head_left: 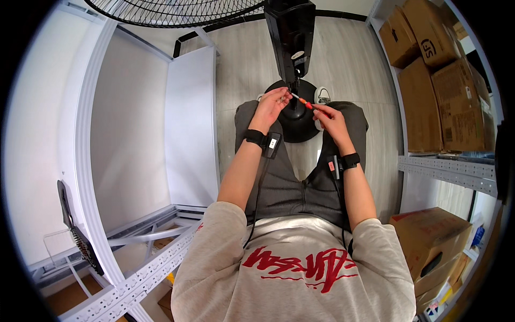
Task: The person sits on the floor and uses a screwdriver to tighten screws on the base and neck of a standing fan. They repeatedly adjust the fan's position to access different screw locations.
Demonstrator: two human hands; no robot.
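Observation:
A black pedestal fan stands between my legs, its column [288, 40] rising from a round base [300, 127]. My right hand [333, 124] is closed around the handle of a screwdriver [307, 103] with red and orange parts, its shaft aimed up and left at the lower column. Beside the tip, my left hand [272, 109] is closed at the fingertips next to the column. Whatever it pinches there is too small to make out. Whether the tip sits in a screw cannot be seen.
The fan's wire grille [177, 15] hangs at the upper left. Cardboard boxes [418, 107] fill a metal shelf [450, 170] on the right, with another box [429, 241] below. White shelving [190, 107] stands on the left. A black cable [258, 198] runs from each wrist-worn device.

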